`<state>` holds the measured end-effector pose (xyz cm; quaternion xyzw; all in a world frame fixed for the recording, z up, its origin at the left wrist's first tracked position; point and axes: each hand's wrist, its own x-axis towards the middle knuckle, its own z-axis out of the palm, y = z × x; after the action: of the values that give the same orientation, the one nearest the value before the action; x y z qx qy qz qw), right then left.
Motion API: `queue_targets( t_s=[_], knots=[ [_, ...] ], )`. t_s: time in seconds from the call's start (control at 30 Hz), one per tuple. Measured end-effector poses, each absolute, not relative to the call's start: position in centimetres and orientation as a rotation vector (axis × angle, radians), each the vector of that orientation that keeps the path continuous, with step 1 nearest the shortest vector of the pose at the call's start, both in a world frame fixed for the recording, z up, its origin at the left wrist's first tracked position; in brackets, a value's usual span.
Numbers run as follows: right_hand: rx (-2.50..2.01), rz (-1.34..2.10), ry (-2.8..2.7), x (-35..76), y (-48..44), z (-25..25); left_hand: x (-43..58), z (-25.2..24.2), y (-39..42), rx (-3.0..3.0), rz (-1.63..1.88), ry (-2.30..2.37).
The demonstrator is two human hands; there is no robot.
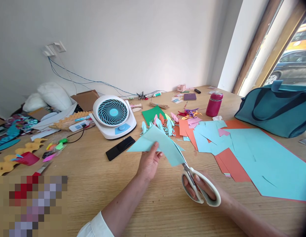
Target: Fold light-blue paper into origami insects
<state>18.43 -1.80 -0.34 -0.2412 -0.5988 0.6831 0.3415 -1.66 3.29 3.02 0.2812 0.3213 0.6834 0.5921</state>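
My left hand (150,161) pinches a folded sheet of light blue paper (155,140), thumb on top, and holds it above the table. My right hand (202,186) has its fingers through the white handles of a pair of scissors (201,187). The scissor blades meet the paper's lower right edge, and most of their length is hidden by it. Just behind the paper stand several small folded paper figures (159,122) in light blue, pink and orange. A green paper sheet (153,113) lies beyond them.
Right of my hands lie light blue sheets (256,158) and orange paper pieces (233,164). A pink bottle (214,104) and a teal bag (276,108) stand behind them. To the left are a white fan (113,115), a black phone (120,148) and a red-handled knife (41,168).
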Motion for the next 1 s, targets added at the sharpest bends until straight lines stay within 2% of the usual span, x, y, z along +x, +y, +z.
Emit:
queue_targets(
  t_s=[0.13, 0.27, 0.47, 0.6, 0.73, 0.83, 0.9, 1.0],
  knots=[
    [-0.721, 1.777, -1.541, 18.5, -1.6, -0.1, -3.3, 4.3, 4.2, 0.731, 1.824, 0.879],
    [-0.811, 1.677, -1.408, 18.9, -0.9, -0.3, -3.3, 4.1, 3.5, 0.922, 1.845, 0.984],
    [-0.855, 1.609, -1.180, 19.5, 0.1, 0.0, -2.5, 3.5, 1.2, 1.873, 1.360, 0.899],
    [-1.017, 1.546, -1.187, 19.7, 0.1, -0.3, -2.7, 3.1, 1.3, 2.114, 1.080, 0.833],
    [-1.135, 1.414, -1.264, 19.7, -0.2, 0.1, -2.5, 2.8, 1.6, 2.044, 1.198, 0.902],
    [-1.165, 1.263, -1.289, 19.6, -0.2, 0.7, -2.1, 2.9, 1.9, 1.722, 1.372, 0.994],
    [-1.160, 1.204, -1.302, 19.5, -0.2, 0.8, -1.8, 3.0, 2.2, 1.417, 1.304, 1.016],
    [-1.150, 1.140, -1.348, 19.5, -0.2, 0.3, -1.5, 3.3, 2.3, 1.065, 0.975, 0.934]
  ],
)
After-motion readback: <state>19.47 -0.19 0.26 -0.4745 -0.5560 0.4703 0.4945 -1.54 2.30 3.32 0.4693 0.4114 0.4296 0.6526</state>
